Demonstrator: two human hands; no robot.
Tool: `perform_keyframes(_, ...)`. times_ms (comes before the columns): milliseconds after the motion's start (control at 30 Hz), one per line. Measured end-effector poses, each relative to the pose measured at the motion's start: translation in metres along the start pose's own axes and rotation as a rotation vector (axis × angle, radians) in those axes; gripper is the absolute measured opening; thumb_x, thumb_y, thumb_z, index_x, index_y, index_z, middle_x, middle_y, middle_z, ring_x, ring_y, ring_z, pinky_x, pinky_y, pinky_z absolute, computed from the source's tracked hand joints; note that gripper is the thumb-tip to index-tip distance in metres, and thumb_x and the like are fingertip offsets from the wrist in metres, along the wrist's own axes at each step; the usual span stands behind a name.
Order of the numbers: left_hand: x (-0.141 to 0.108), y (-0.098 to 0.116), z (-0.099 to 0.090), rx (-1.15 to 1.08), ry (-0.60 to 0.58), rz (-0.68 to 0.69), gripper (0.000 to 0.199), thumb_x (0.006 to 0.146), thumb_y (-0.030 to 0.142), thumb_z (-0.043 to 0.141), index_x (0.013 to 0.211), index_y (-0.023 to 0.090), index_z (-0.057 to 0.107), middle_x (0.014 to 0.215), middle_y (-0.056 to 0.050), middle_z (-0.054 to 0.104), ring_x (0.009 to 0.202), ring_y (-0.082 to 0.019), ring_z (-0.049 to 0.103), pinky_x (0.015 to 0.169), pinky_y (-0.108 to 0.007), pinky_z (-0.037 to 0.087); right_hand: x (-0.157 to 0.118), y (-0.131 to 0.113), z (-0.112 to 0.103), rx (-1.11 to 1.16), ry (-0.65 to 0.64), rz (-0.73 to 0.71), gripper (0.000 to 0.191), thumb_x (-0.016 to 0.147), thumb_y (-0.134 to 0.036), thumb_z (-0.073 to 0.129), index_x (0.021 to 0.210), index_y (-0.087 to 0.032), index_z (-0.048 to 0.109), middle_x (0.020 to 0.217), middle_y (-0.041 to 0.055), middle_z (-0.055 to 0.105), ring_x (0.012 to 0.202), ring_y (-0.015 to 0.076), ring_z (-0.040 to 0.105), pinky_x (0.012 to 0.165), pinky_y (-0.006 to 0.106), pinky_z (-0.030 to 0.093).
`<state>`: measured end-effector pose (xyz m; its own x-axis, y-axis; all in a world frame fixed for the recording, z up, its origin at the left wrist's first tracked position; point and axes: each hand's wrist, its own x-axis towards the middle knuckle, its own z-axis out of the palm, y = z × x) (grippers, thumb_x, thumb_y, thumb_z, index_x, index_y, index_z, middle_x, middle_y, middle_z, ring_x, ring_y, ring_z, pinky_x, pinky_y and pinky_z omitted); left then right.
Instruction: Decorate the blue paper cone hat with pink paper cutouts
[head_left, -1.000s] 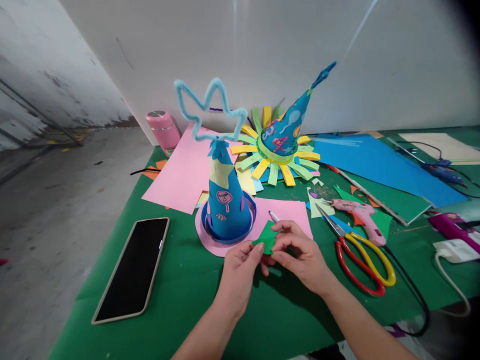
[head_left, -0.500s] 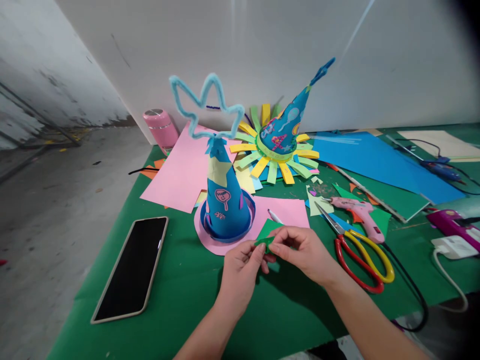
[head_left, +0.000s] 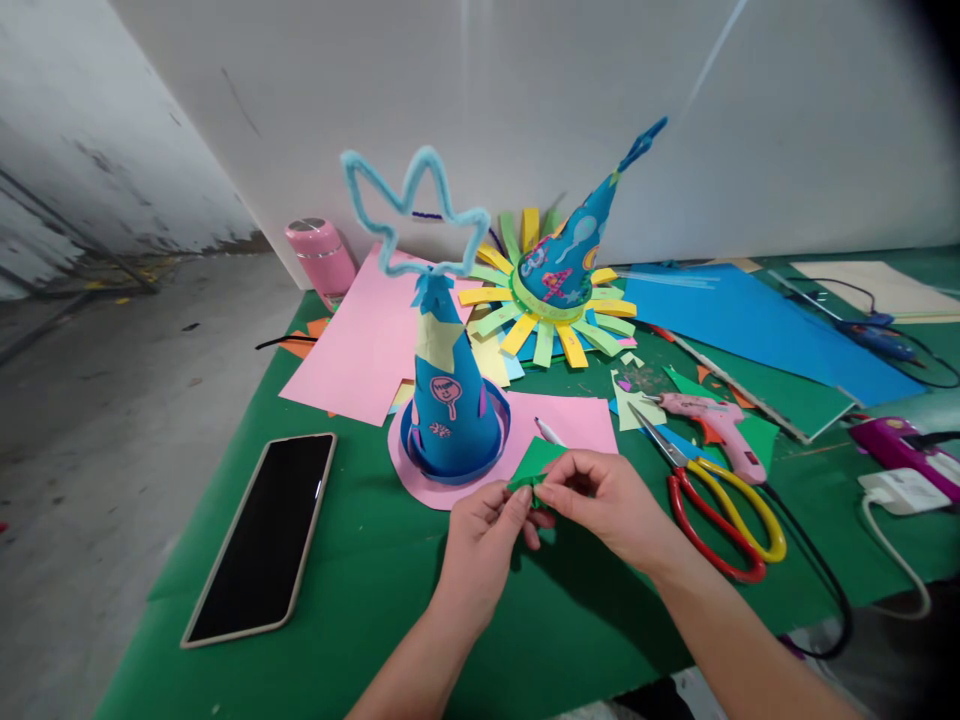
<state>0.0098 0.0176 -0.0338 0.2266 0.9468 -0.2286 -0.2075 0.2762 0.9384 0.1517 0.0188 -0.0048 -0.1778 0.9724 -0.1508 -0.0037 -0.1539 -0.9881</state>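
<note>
Between my two hands is a small piece of green paper (head_left: 538, 459), its near edge bent or folded at my fingertips. My left hand (head_left: 491, 535) is closed, thumb and fingers pinching the paper from the left. From the right, my right hand (head_left: 604, 500) pinches the same edge. Just beyond them stands a blue paper cone hat (head_left: 457, 410) on a pink brim, topped by a light-blue fuzzy wire star outline (head_left: 424, 200). A white marker (head_left: 549, 431) lies on pink paper behind my right hand.
A phone (head_left: 262, 540) lies at left. Red-and-yellow scissors (head_left: 720, 505) and a pink glue gun (head_left: 716, 420) are at right. Farther back are a second blue cone hat (head_left: 570, 260), a pink flask (head_left: 324, 260) and a blue sheet (head_left: 772, 325). A white charger (head_left: 907, 492) sits far right.
The near edge of the green paper has shifted slightly between my fingertips, and more of its flat face shows. Both hands stay almost in place.
</note>
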Motion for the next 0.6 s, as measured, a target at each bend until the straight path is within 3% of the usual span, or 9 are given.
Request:
perform_keyframes(400, -0.001, 0.004, 0.001, -0.077, -0.003, -0.02, 0.018, 0.075, 0.025, 0.058, 0.064, 0.013, 0.065, 0.056, -0.003, 0.065, 0.049, -0.011, 0.053, 0.054, -0.022, 0.041, -0.003, 0.004, 0.001, 0.016, 0.002, -0.034, 0.016, 0.079, -0.029, 0.058, 0.07, -0.017, 0.053, 0.06, -0.0018, 0.056, 0.059, 0.0119, 0.055, 0.058, 0.026, 0.043)
perform_keyframes(600, -0.002, 0.009, 0.003, -0.158, 0.009, -0.051, 0.021, 0.074, 0.027, 0.058, 0.058, 0.013, 0.063, 0.054, -0.004, 0.065, 0.047, -0.012, 0.054, 0.052, -0.024, 0.042, -0.004, 0.011, -0.004, -0.155, 0.01, -0.204, 0.012, 0.079, -0.027, 0.058, 0.07, -0.019, 0.056, 0.069, 0.0001, 0.059, 0.069, 0.0142, 0.056, 0.062, 0.026, 0.043)
